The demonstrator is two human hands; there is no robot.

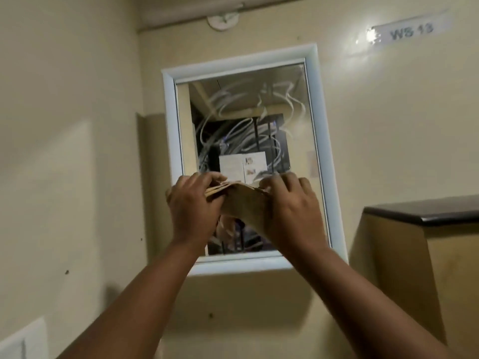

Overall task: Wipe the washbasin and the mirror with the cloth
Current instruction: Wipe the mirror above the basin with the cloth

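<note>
A white-framed mirror [248, 112] hangs on the beige wall, its glass streaked with curved wet smears. In front of its lower half I hold a folded tan cloth [245, 207] between both hands. My left hand [193, 206] grips the cloth's left folded edge. My right hand [291, 206] grips its right side, fingers curled over the top. The washbasin is out of view.
A partition with a dark top ledge [425, 211] juts out at the right. A label reading "WS 13" [410, 31] sits high on the wall. A round white fitting [223, 20] is above the mirror. A white panel [23, 340] shows at the lower left.
</note>
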